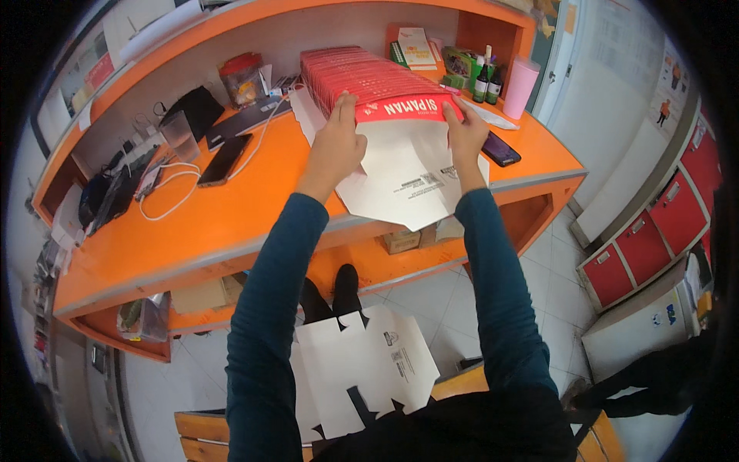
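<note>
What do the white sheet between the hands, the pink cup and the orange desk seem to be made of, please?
White sheet: probably matte cardboard, judging by its crisp edges and stiff curve. Pink cup: possibly smooth plastic, given its even, opaque colour. Orange desk: perhaps painted or laminated board, given its smooth sheen.

- At eleven o'clock, left hand (pixel 336 150) grips red-and-white carton (pixel 400 163)
- Between one and two, right hand (pixel 466 138) grips it
- At twelve, red cartons (pixel 358 71) line up
- At six, flattened white carton (pixel 335 366) lies
</note>
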Demonstrator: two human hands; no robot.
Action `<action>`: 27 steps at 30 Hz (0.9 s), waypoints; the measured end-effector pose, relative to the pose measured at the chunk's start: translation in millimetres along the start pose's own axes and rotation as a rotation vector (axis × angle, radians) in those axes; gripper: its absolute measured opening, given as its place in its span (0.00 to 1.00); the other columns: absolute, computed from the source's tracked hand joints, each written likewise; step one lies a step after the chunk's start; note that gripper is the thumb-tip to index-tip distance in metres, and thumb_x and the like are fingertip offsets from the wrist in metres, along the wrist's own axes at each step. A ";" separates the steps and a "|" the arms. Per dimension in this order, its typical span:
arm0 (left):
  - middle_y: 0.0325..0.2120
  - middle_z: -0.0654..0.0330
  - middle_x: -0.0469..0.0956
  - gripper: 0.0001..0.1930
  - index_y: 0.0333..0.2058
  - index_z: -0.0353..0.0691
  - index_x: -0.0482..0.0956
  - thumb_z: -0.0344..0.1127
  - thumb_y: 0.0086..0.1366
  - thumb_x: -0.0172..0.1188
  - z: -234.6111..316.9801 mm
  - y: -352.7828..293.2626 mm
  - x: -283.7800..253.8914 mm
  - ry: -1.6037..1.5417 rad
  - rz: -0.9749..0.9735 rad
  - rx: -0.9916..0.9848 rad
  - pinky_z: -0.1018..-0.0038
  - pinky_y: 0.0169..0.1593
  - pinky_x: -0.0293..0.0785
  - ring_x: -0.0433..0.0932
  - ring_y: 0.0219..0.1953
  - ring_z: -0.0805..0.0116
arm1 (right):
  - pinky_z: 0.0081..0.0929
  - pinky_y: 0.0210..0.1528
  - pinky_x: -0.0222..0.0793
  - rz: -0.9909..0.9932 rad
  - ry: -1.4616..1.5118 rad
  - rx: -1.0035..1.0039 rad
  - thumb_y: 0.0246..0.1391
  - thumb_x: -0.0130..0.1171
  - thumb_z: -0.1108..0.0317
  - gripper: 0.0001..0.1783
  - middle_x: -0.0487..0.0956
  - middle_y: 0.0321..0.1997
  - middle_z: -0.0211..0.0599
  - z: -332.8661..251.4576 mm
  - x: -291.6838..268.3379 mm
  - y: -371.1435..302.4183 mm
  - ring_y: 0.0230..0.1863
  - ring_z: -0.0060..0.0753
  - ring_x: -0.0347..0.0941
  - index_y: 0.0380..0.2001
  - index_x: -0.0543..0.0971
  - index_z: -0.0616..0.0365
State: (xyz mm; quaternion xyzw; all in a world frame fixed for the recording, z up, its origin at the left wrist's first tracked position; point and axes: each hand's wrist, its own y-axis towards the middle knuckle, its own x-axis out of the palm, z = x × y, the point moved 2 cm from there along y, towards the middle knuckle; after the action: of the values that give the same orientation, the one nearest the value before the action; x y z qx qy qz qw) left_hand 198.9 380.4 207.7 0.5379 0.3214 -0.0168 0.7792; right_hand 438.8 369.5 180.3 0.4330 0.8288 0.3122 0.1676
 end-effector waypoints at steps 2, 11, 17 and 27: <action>0.52 0.42 0.59 0.28 0.51 0.32 0.57 0.25 0.46 0.46 -2.1 2.2 1.5 0.017 -0.019 -0.006 0.61 0.47 0.67 0.65 0.48 0.44 | 0.18 0.28 0.66 -0.082 0.043 -0.071 0.37 0.66 0.60 0.23 0.75 0.23 0.35 -2.2 -1.0 14.3 0.24 0.21 0.69 0.38 0.77 0.61; 0.39 0.47 0.68 0.13 0.35 0.35 0.65 0.26 0.48 0.50 5.3 22.3 -17.5 0.288 -0.060 -0.243 0.58 0.37 0.71 0.73 0.36 0.45 | 0.30 0.44 0.66 -0.525 -0.298 -0.688 0.29 0.65 0.72 0.27 0.74 0.39 0.44 -41.3 -7.6 39.9 0.43 0.41 0.70 0.40 0.73 0.61; 0.27 0.54 0.73 0.05 0.28 0.38 0.69 0.26 0.49 0.50 -7.2 39.3 -10.7 0.500 0.098 -0.110 0.65 0.27 0.72 0.76 0.25 0.55 | 0.23 0.30 0.68 -0.491 -0.144 -0.471 0.28 0.54 0.84 0.16 0.76 0.34 0.42 -33.6 16.3 43.7 0.30 0.34 0.72 0.29 0.76 0.65; 0.25 0.57 0.72 0.04 0.26 0.39 0.69 0.25 0.49 0.50 -15.5 35.0 -6.7 0.429 0.164 -0.036 0.66 0.26 0.72 0.75 0.24 0.57 | 0.20 0.20 0.61 -0.338 -0.131 -0.582 0.30 0.59 0.80 0.05 0.72 0.19 0.38 -24.8 14.6 48.9 0.17 0.26 0.66 0.17 0.74 0.63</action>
State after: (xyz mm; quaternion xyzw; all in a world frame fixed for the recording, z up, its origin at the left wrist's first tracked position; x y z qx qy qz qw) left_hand 199.1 406.2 236.8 0.5395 0.4351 0.1669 0.7013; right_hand 446.9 393.3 231.2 0.2425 0.7525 0.4751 0.3863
